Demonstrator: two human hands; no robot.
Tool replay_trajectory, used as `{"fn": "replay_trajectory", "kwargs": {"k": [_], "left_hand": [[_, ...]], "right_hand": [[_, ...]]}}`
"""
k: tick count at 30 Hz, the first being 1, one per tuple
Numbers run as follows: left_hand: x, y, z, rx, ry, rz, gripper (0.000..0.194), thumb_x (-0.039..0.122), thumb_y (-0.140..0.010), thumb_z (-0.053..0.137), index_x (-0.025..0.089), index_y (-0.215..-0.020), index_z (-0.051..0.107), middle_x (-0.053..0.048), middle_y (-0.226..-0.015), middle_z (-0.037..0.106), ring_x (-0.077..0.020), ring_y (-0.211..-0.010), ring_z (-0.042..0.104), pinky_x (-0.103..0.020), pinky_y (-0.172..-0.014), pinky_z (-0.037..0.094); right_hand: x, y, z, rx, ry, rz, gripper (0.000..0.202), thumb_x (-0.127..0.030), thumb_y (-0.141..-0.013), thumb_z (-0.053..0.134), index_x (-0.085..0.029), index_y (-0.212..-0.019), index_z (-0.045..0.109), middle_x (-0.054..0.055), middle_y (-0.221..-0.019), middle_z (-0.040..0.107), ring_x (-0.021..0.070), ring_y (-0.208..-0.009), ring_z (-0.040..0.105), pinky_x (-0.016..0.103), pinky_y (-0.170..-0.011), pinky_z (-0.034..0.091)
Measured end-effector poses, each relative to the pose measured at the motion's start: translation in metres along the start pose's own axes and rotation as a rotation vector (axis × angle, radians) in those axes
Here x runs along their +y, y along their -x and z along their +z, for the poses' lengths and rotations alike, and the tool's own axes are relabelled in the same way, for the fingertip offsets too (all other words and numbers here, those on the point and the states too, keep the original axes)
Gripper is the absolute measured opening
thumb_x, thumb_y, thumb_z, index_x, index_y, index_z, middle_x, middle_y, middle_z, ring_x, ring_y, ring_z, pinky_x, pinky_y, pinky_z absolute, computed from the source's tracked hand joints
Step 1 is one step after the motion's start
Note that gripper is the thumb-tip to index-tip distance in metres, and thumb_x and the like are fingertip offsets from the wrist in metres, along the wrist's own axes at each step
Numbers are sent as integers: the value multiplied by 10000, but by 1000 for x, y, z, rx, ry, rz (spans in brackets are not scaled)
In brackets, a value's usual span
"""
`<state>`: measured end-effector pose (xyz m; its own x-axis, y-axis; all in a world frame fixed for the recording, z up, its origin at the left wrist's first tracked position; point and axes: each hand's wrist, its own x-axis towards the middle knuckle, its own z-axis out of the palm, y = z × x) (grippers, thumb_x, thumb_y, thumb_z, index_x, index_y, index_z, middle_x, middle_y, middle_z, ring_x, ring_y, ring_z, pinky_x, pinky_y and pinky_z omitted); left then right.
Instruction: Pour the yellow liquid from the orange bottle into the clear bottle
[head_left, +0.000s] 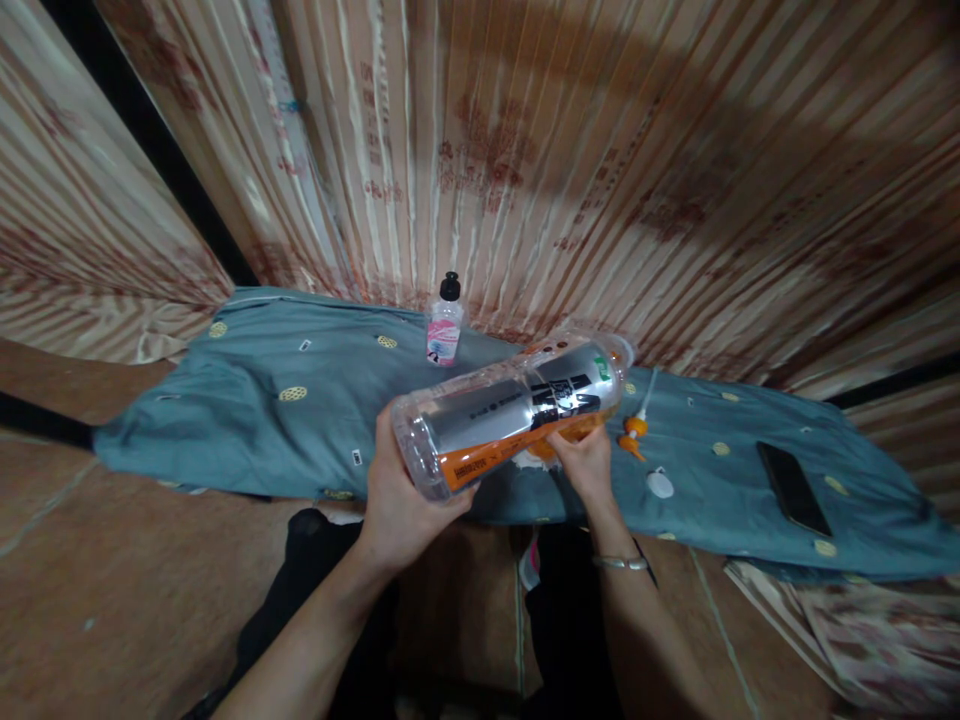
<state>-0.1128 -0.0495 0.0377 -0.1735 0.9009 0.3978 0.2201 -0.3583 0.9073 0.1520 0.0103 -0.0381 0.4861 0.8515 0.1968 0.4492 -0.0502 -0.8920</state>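
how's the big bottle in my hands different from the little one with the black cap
The big bottle is tilted in your left hand and right hand; the small bottle stands upright on the cloth. The big bottle has a silver and orange label, the small bottle a pink and white one. Both are clear plastic.

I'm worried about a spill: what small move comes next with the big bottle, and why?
Probably ease the large bottle upright: the left hand and right hand hold it nearly sideways, and the loose orange pump top suggests it may be open.
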Motion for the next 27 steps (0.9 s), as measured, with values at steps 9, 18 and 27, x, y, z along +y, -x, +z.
{"fn": "replay_trajectory", "kwargs": {"k": [9, 18, 27], "left_hand": [[3, -2, 0, 11, -5, 38, 786, 353, -622, 900, 218, -1293, 513, -85, -1202, 697, -279, -1105, 739, -428, -988, 618], [3, -1, 1, 14, 5, 11, 819, 338, -610, 901, 211, -1311, 495, -88, -1179, 711, -281, -1060, 760, -429, -954, 637], [3, -2, 0, 5, 14, 15, 812, 355, -612, 905, 206, -1303, 506, -83, -1180, 708, -280, -1062, 757, -424, -953, 635]], "right_hand": [[-3, 1, 1, 13, -43, -26, 517, -577, -593, 831, -225, -928, 656, 122, -978, 796, 330, -898, 746, 494, -877, 608], [-8, 2, 0, 3, -42, 20, 539, -590, -561, 816, -228, -919, 636, 123, -969, 775, 345, -917, 733, 512, -891, 589], [-4, 1, 1, 20, -45, -20, 524, -579, -574, 833, -236, -911, 625, 105, -927, 781, 325, -861, 736, 483, -844, 600]]}}
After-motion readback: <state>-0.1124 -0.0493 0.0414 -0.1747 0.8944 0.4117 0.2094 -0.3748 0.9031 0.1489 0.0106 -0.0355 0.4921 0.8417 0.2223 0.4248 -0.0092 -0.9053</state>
